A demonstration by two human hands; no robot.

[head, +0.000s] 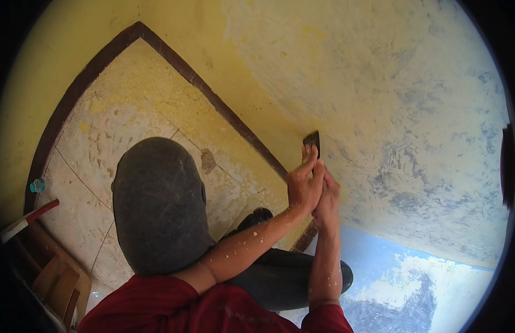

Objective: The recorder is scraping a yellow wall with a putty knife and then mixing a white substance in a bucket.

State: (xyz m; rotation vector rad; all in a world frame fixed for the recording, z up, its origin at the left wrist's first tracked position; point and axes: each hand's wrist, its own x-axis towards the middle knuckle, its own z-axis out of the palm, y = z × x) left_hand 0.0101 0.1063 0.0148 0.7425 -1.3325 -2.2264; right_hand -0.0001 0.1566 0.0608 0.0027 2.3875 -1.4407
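A dark, flat-bladed scraper [312,139] rests against the painted wall [365,104], its blade tilted up. My left hand [304,183] presses its fingers on the blade's lower part. Just beneath, my right hand [327,200] is closed around what seems to be the handle, which the hands largely hide. Around the blade, yellow paint [257,95] gives way to a pale, worn surface with grey patches. Light flecks dot both forearms.
A dark brown skirting band [207,91] borders the stained tile floor [128,87]. At left are a clear bottle with a teal cap [37,185], a red-and-white strip [41,211] and a brown wooden object [57,279]. My bent knees [159,204] are close to the wall.
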